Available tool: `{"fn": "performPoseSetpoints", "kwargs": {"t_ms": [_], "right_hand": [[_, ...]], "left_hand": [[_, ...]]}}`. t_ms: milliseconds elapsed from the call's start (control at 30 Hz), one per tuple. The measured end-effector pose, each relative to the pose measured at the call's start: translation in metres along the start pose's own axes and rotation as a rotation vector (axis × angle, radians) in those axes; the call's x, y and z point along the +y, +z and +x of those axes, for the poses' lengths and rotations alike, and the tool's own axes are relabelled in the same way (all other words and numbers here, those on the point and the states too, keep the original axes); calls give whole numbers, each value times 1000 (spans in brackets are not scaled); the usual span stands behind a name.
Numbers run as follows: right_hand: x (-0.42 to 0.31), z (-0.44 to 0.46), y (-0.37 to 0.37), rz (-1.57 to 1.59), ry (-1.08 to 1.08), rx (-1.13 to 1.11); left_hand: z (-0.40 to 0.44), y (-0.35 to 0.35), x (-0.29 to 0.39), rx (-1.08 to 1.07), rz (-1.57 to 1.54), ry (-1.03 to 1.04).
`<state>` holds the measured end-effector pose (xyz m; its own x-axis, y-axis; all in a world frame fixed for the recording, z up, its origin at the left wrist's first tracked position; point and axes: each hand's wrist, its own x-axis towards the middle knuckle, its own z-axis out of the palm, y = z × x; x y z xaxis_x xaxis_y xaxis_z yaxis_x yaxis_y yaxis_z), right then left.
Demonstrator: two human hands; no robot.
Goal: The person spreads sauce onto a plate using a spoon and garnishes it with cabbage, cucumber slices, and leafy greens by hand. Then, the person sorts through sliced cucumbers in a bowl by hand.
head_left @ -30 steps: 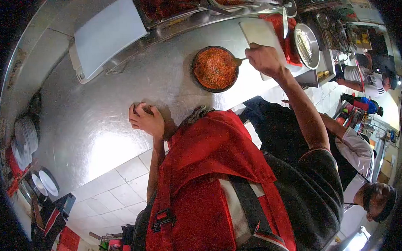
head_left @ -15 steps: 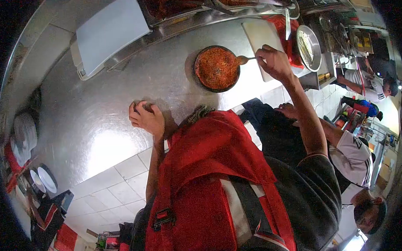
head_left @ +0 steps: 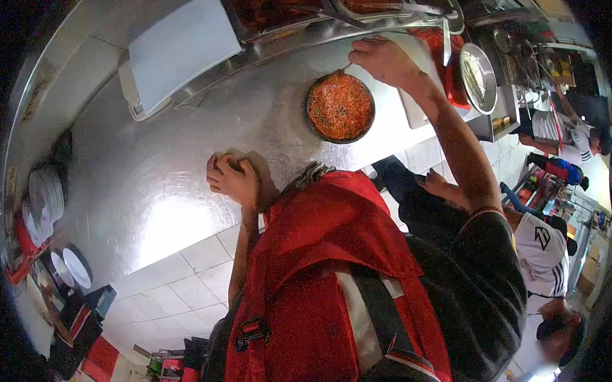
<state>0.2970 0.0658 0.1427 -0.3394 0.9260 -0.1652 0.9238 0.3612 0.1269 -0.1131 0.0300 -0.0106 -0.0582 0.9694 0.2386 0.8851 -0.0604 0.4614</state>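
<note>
Right hand (head_left: 386,63): closed on the handle of a spoon (head_left: 338,75), fingers bunched in a firm pinch. The spoon's bowl lies at the far rim of a round dark pan (head_left: 308,117); whether it presses into the contents or only rests on them cannot be told.

Pan: on the steel table (head_left: 156,149), toward the right end, between near and far edges, standing level. It carries a red, speckled topping (head_left: 342,110) reaching close to the rim all round.

Left hand (head_left: 235,178): by the near edge of the table, left of the pan and well apart from it. Fingers loosely curled, thumb apart, nothing visible in its grasp; the palm is hidden.

Surroundings: a white cutting board (head_left: 414,113) lies just beside the pan, at the table's right end. Pans of red food (head_left: 273,9) stand along the far edge.

Assessment: the step in hand appears to be spreading the topping. The next move calls for a shallow spoon stroke along the rim, without spilling over; the left hand is free to steady the pan.
</note>
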Motion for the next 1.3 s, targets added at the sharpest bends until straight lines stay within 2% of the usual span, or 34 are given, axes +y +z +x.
{"fn": "performPoseSetpoints", "kwargs": {"t_ms": [133,233,300,333,400,433,533,600,667,733,900,1000,1067,1200,1267,1300], "right_hand": [[12,-7,3,-20,16,-67],[13,-19,0,19,-41,45],[13,-29,-4,140,123,38],[8,-35,-4,142,121,39],[-4,-48,0,340,424,114],[-7,-54,5,340,426,115],[-15,-65,29,527,407,145],[-18,-59,42,663,305,171],[-24,-49,52,636,302,215],[-22,-35,57,658,195,249],[-16,-32,74,588,340,270],[-6,-46,67,582,250,203],[-9,-48,60,472,211,64],[-14,-19,75,388,162,54],[-12,1,99,393,56,338],[-12,6,103,395,56,341]], "left_hand": [[0,-3,1,-9,-12,-9],[0,-6,0,-20,-38,-19],[0,-8,1,-41,-34,-25],[1,-9,3,-46,-28,-26],[2,-8,3,-52,-23,-22],[2,-5,1,-45,-31,-18],[0,-4,0,-19,-33,-8],[0,-3,-1,-3,-27,7],[-1,-2,-2,-12,-21,-1],[-3,-1,-2,1,-24,17],[0,-6,-2,-5,-23,18],[-1,-5,-1,16,-54,60],[0,-4,-2,3,-34,45],[1,-4,-3,-26,-19,32],[1,-6,0,-48,-26,11],[2,-7,1,-47,-23,12]]}}
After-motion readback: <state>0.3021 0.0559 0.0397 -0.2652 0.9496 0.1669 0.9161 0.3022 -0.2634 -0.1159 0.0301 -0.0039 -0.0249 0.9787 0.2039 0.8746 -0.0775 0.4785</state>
